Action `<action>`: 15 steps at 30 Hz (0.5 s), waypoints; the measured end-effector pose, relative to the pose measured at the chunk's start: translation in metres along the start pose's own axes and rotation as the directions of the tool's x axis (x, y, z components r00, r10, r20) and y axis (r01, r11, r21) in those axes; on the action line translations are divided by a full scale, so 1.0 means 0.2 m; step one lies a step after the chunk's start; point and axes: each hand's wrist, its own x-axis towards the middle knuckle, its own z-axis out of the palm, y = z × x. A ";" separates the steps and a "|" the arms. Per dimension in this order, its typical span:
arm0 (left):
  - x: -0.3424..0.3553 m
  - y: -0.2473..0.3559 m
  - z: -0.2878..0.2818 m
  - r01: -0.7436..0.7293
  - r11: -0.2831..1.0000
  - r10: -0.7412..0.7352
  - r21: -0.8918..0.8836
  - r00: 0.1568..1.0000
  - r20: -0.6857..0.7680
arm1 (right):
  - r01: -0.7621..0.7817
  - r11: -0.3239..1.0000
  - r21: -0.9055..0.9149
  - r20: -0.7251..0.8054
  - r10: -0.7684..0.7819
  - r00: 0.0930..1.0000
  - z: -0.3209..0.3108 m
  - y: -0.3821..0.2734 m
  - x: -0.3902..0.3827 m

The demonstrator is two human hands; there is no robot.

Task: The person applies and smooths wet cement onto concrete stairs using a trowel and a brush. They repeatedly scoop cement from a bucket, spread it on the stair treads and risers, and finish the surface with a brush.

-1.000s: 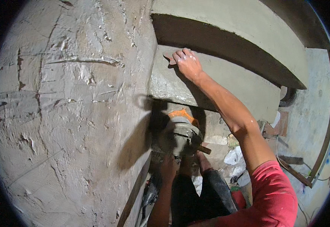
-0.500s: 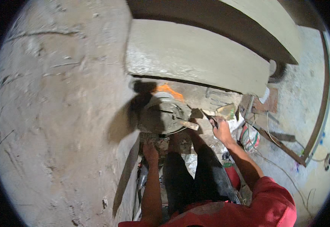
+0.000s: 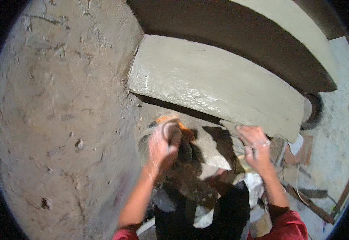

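Observation:
My left hand [image 3: 163,146] is over a round grey container [image 3: 143,149] beside an orange item [image 3: 188,134]. Motion smears its fingers, which look bent, and whether they hold anything is unclear. Closed around a trowel [image 3: 230,127], my right hand [image 3: 257,147] is at the lower edge of a grey plastered slab [image 3: 218,76]. Most of the trowel is hidden by the fingers, with a thin grey blade end showing toward the slab's underside. Wet shine marks the slab's lower left part.
A rough plastered wall [image 3: 62,120] fills the left side and meets the slab at a corner. Above is a second curved ledge [image 3: 302,44]. A dark round ring-shaped object [image 3: 315,112] is by the slab's right end. Brown wooden strips [image 3: 308,204] and a pale cable lie at lower right.
My left hand has risen from low beside my leg to over the container. My right hand has moved up and right with the trowel, to the slab's lower edge. The view has shifted.

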 end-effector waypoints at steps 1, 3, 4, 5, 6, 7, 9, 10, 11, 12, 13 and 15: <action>0.23 -0.02 -0.05 -0.556 0.827 0.557 0.085 0.789 -0.261 | 0.036 0.999 -0.001 -0.006 -0.036 0.999 -0.02 0.05 0.08; 0.60 -0.04 -0.05 -0.510 0.788 0.596 0.346 0.772 -0.219 | 0.199 0.967 -0.156 -0.004 -0.202 0.979 -0.03 0.14 0.22; 0.76 -0.05 -0.06 -0.492 0.732 0.608 0.470 0.784 -0.126 | 0.261 0.950 -0.170 -0.038 -0.271 0.962 -0.03 0.18 0.29; 0.86 -0.07 -0.06 -0.455 0.724 0.569 0.518 0.818 -0.078 | 0.308 0.928 -0.208 -0.040 -0.323 0.946 -0.01 0.20 0.36; 0.92 -0.09 -0.05 -0.431 0.704 0.545 0.564 0.837 -0.040 | 0.369 0.905 -0.211 -0.062 -0.389 0.919 0.01 0.22 0.45; 0.96 -0.11 -0.05 -0.396 0.683 0.492 0.614 0.870 0.015 | 0.417 0.880 -0.227 -0.075 -0.442 0.894 0.04 0.24 0.54; 0.99 -0.13 -0.09 -0.434 0.718 0.509 0.544 0.861 0.014 | 0.398 0.802 -0.446 -0.027 -0.456 0.890 0.12 0.24 0.76; 0.98 -0.14 -0.11 -0.446 0.748 0.509 0.491 0.861 0.008 | 0.527 0.716 -0.457 -0.058 -0.616 0.786 0.16 0.23 0.89; 0.98 -0.15 -0.12 -0.484 0.711 0.558 0.511 0.830 0.010 | 0.540 0.672 -0.507 -0.030 -0.640 0.768 0.21 0.22 1.03; 0.99 -0.15 -0.16 -0.454 0.747 0.520 0.486 0.854 -0.002 | 0.575 0.606 -0.550 -0.032 -0.703 0.710 0.26 0.20 1.16; 1.01 -0.15 -0.19 -0.389 0.788 0.441 0.478 0.898 0.004 | 0.496 0.603 -0.625 -0.009 -0.641 0.768 0.31 0.19 1.27; 1.04 -0.17 -0.22 -0.335 0.718 0.435 0.610 0.900 -0.018 | 0.446 0.675 -0.588 0.045 -0.523 0.851 0.39 0.18 1.45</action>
